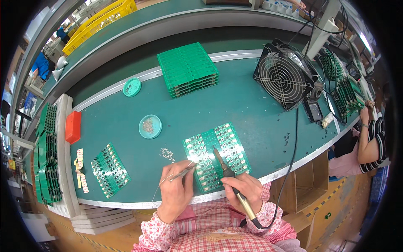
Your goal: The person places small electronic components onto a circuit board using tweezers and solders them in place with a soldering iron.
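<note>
A green circuit board (202,156) with rows of small white and dark parts lies flat before me at the table's near edge. My right hand (245,190) is closed around a soldering iron (227,170), its tip over the middle of the board. Over the board's left edge, my left hand (174,193) pinches metal tweezers (183,172). A thin wire, which looks like solder, also runs from that hand and hangs down beside the wrist. Whether the tweezers hold a part is too small to tell. Loose small parts (167,154) lie just beyond my left hand.
Another populated board (110,170) lies left, near a red box (73,127) and yellow tape strips (80,171). Small teal dishes (143,134) and a board stack (187,64) stand farther back. A fan (281,77) stands right; the iron's cord (295,138) passes it. Another person (369,145) works far right.
</note>
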{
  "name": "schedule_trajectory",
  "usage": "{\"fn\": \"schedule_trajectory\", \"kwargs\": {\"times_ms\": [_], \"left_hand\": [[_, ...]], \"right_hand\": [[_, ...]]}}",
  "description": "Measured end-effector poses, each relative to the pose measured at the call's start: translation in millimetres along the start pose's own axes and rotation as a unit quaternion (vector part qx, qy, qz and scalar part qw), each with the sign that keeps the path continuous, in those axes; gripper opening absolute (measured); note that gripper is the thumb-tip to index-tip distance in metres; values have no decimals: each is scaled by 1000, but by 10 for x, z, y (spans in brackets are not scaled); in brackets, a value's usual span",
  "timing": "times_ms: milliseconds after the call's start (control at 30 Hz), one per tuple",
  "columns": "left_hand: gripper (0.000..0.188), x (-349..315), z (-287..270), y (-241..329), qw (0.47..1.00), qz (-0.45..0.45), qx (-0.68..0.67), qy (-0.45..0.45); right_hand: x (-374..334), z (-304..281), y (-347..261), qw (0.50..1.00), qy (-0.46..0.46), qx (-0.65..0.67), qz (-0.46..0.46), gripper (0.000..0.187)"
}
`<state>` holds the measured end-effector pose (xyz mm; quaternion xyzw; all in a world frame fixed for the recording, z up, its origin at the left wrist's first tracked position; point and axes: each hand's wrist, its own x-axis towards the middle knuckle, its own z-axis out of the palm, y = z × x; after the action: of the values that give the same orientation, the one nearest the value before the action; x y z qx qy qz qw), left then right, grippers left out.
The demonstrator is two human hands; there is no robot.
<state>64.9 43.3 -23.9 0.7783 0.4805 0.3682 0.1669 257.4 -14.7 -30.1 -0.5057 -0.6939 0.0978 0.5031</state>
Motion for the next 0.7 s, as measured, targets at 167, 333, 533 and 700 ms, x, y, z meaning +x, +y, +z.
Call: {"fn": "schedule_trajectory", "kwargs": {"times_ms": [167, 333, 533, 700], "left_hand": [[27, -14, -50, 10, 1000, -4, 6, -2], [18, -54, -225, -14, 999, -34, 0, 18], [21, -149, -370, -184, 994, -94, 23, 53], [18, -147, -355, -214, 991, -117, 17, 56]], "right_hand": [[-59, 57, -5, 1000, 13, -24, -15, 38], [-26, 74, -61, 994, 1, -113, 5, 46], [125, 92, -26, 994, -22, -108, 25, 51], [97, 96, 43, 996, 4, -91, 11, 49]]}}
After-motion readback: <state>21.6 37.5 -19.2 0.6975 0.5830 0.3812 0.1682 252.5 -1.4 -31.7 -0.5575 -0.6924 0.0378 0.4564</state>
